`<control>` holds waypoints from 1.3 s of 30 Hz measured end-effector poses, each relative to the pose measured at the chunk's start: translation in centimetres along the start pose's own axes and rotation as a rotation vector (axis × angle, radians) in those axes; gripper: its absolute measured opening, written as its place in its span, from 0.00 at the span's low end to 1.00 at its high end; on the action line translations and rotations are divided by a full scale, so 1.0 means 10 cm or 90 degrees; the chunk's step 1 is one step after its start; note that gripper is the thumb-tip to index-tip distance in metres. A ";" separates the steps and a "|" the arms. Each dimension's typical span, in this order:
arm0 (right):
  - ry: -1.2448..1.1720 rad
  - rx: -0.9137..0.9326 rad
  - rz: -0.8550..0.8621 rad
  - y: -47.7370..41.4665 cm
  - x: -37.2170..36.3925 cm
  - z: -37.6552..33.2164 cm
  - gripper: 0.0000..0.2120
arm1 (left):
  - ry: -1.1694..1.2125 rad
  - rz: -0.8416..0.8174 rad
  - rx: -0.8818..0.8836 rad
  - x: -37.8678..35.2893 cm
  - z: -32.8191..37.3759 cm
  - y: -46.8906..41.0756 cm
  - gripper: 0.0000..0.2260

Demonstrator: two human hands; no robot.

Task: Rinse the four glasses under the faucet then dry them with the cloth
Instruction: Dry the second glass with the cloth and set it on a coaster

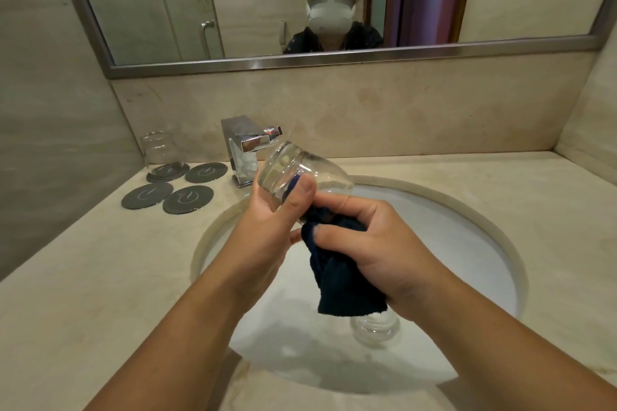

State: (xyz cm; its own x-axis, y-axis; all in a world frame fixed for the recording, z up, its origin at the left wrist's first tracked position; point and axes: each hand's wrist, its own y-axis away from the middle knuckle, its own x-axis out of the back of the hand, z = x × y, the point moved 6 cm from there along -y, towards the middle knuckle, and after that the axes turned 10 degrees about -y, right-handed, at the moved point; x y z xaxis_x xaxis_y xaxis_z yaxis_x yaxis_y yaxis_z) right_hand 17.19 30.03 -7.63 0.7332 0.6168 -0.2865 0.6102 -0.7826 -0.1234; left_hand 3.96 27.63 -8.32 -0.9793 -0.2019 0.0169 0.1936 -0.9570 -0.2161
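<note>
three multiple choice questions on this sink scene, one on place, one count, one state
1. Where does the back glass stand? A in the sink; B on a coaster; C on the faucet
2. How many coasters? A two; B four; C six
3. The held glass is: A upright; B tilted; C broken

Answers: B, it sits on the back-left disc. B, four dark discs show. B, the left hand grips it slanted while the right hand holds the cloth at its mouth.

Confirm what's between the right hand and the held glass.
The dark blue cloth: the right hand grips it bunched, and its end appears to reach into the glass that the left hand holds. Head view.
</note>
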 end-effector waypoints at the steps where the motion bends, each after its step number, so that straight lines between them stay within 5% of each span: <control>1: 0.006 -0.001 0.001 0.01 0.00 0.00 0.18 | -0.010 0.006 -0.001 0.01 -0.01 -0.01 0.41; 9: -0.198 -0.101 -0.022 0.00 0.01 0.02 0.18 | 0.005 -0.011 -0.023 0.06 -0.01 -0.02 0.37; 18: 0.043 0.002 0.000 -0.02 0.04 0.02 0.19 | -0.017 0.006 0.003 0.01 0.00 -0.02 0.38; 25: -0.119 -0.083 -0.019 -0.02 0.04 0.03 0.20 | -0.034 0.001 -0.011 0.06 0.01 -0.01 0.30; 35: -0.009 -0.055 -0.024 -0.01 0.01 0.05 0.21 | -0.009 0.009 0.021 0.04 0.00 0.00 0.53; 39: -0.050 -0.070 -0.073 0.02 -0.04 0.02 0.24 | 0.019 -0.011 0.017 0.01 0.01 0.02 0.46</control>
State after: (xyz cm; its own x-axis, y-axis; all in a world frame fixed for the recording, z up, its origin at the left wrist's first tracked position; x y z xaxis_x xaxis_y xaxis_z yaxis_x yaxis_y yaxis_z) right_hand 16.92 29.59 -7.73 0.6342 0.6890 -0.3508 0.7204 -0.6913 -0.0554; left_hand 3.89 27.42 -8.28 -0.9839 -0.1787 -0.0086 0.1770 -0.9656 -0.1902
